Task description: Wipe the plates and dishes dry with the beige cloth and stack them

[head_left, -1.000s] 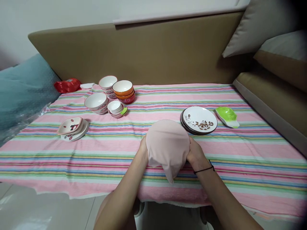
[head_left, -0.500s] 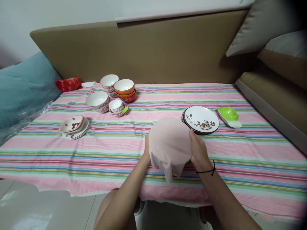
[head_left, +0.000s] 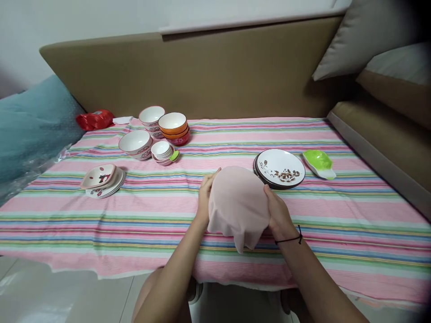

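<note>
A pale pink cloth [head_left: 239,197] is draped over something round and flat-topped, whose own surface is hidden beneath it. My left hand [head_left: 204,197] presses against its left side, fingers pointing away from me along the edge. On the opposite side my right hand [head_left: 278,211] grips it, thumb over the rim and the other fingers out of sight underneath. Loose folds of cloth hang towards me. Just beyond my right hand lies a stack of white plates [head_left: 281,167] with brown flowers and dark rims.
A green leaf-shaped dish [head_left: 318,162] lies right of the plates. At left are square bowls [head_left: 99,176] on small plates [head_left: 112,190], large white bowls [head_left: 136,142], orange bowls [head_left: 173,123] and little dishes [head_left: 161,150]. A striped cloth [head_left: 151,206] covers the seat, with a backrest [head_left: 235,76] behind.
My left hand has shifted on the cloth's left side, and more of its fingers now show. The right hand keeps its hold. The view has moved slightly.
</note>
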Motion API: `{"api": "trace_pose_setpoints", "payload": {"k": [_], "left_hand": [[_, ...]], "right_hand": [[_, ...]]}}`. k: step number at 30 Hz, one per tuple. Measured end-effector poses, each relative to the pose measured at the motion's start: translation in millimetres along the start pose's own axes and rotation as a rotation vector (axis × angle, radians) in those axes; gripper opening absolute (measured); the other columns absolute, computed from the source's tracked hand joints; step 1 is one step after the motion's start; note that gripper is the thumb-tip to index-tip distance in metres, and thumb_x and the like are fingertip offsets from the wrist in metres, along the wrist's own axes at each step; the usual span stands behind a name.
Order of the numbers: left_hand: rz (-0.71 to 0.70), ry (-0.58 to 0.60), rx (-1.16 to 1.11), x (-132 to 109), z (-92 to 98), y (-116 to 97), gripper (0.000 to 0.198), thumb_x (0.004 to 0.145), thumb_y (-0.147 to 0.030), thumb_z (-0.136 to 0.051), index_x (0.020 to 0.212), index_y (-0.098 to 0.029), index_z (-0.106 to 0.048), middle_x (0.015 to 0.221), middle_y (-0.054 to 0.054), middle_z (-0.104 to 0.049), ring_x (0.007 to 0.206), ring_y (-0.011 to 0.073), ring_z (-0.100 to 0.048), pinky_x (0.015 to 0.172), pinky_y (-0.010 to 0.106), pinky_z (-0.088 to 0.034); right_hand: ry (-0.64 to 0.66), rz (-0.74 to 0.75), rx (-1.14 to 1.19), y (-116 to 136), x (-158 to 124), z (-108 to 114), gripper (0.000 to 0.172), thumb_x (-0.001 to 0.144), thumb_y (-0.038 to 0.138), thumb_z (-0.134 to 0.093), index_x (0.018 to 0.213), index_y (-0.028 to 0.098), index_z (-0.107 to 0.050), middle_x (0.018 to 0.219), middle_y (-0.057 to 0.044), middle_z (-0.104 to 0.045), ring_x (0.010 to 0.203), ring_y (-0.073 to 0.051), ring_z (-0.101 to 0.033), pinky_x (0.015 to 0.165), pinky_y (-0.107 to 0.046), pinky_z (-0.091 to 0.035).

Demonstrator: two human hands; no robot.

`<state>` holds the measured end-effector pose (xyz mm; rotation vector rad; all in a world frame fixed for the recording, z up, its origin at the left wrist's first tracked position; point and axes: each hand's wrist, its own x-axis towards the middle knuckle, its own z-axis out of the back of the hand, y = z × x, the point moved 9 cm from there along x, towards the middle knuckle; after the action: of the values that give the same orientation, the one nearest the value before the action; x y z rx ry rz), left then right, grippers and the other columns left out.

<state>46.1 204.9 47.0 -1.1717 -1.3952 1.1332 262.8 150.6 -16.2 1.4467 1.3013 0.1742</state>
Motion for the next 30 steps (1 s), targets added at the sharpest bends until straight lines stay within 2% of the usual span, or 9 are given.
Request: {"api": "trace_pose_setpoints", "payload": {"k": [3, 6, 9, 12, 14, 17, 19, 25, 30], "left_hand": [[-0.047, 0.102, 0.05, 4.4, 5.9, -17.2, 0.038, 0.068, -0.026, -0.072, 0.106, -0.025, -0.073, 0.123, 0.005, -0.06, 0.117, 0.0263, -0.051, 0.1, 0.035, -0.039], [0.113, 0.202, -0.129, 6.3, 8.3, -11.8, 0.037, 0.073, -0.028, -0.066, 0.109, -0.021, -0.071, 0.109, 0.007, -0.068, 0.108, 0.0278, -0.058, 0.095, 0.037, -0.043], [0.274, 0.274, -0.404, 1.0, -0.6, -4.5, 0.052, 0.081, -0.045, -0.058, 0.127, -0.021, -0.059, 0.102, 0.008, -0.071, 0.1, 0.0287, -0.062, 0.089, 0.04, -0.045], [0.325, 0.361, -0.459, -8.0, -18.8, 0.1, 0.066, 0.082, -0.065, -0.047, 0.121, -0.015, -0.062, 0.105, 0.012, -0.069, 0.101, 0.0304, -0.061, 0.087, 0.038, -0.045], [0.292, 0.26, -0.344, -9.1, -18.1, 6.1, 0.063, 0.082, -0.067, -0.046, 0.108, -0.013, -0.068, 0.101, 0.011, -0.069, 0.1, 0.0287, -0.061, 0.086, 0.035, -0.044], [0.182, -0.052, -0.139, -10.4, 0.8, 9.6, 0.049, 0.086, -0.06, -0.048, 0.091, -0.016, -0.069, 0.091, 0.006, -0.069, 0.091, 0.0226, -0.06, 0.082, 0.03, -0.043], [0.166, -0.144, -0.131, -13.7, 5.0, 12.7, 0.047, 0.088, -0.059, -0.046, 0.081, -0.017, -0.066, 0.081, 0.003, -0.067, 0.079, 0.0187, -0.058, 0.075, 0.028, -0.044], [0.197, -0.229, -0.342, -16.8, 8.4, 23.0, 0.025, 0.073, -0.042, -0.068, 0.071, -0.019, -0.06, 0.064, -0.004, -0.056, 0.058, 0.0106, -0.046, 0.059, 0.024, -0.04], [0.177, -0.179, -0.279, -17.6, 4.7, 19.8, 0.018, 0.063, -0.028, -0.067, 0.061, -0.018, -0.052, 0.056, -0.006, -0.045, 0.053, 0.0081, -0.034, 0.051, 0.023, -0.031]], "right_hand": [[0.014, 0.023, -0.013, 4.0, -1.6, -2.8, 0.034, 0.061, 0.044, -0.079, 0.078, 0.016, -0.069, 0.077, -0.002, -0.072, 0.067, -0.017, -0.064, 0.055, -0.027, -0.051], [0.003, 0.065, -0.036, 10.8, -2.1, -3.3, 0.036, 0.062, 0.047, -0.077, 0.08, 0.017, -0.067, 0.076, -0.001, -0.071, 0.068, -0.018, -0.064, 0.056, -0.028, -0.051], [-0.049, 0.155, -0.051, 21.3, -4.5, 0.0, 0.035, 0.065, 0.049, -0.074, 0.077, 0.018, -0.064, 0.073, 0.0, -0.068, 0.066, -0.016, -0.062, 0.054, -0.026, -0.049], [-0.138, 0.271, -0.094, 30.6, -11.6, 5.1, 0.035, 0.07, 0.052, -0.069, 0.072, 0.019, -0.059, 0.067, 0.003, -0.063, 0.06, -0.014, -0.057, 0.048, -0.024, -0.045], [-0.18, 0.295, -0.098, 29.5, -16.1, 6.5, 0.035, 0.072, 0.052, -0.067, 0.071, 0.019, -0.057, 0.067, 0.003, -0.062, 0.059, -0.013, -0.057, 0.047, -0.023, -0.044], [-0.185, 0.275, -0.058, 21.4, -18.8, 4.3, 0.036, 0.072, 0.054, -0.067, 0.072, 0.019, -0.055, 0.069, 0.002, -0.062, 0.061, -0.014, -0.058, 0.049, -0.024, -0.046], [-0.155, 0.257, -0.023, 16.5, -18.2, 0.8, 0.037, 0.07, 0.054, -0.068, 0.074, 0.019, -0.056, 0.071, 0.002, -0.063, 0.062, -0.014, -0.058, 0.051, -0.025, -0.047], [-0.104, 0.22, -0.034, 7.7, -14.9, -5.0, 0.038, 0.07, 0.055, -0.067, 0.081, 0.019, -0.06, 0.075, 0.001, -0.065, 0.063, -0.015, -0.058, 0.053, -0.026, -0.047], [-0.079, 0.199, -0.005, 6.1, -14.9, -8.0, 0.036, 0.071, 0.051, -0.068, 0.082, 0.018, -0.062, 0.078, 0.0, -0.066, 0.067, -0.016, -0.06, 0.056, -0.027, -0.047]]}}
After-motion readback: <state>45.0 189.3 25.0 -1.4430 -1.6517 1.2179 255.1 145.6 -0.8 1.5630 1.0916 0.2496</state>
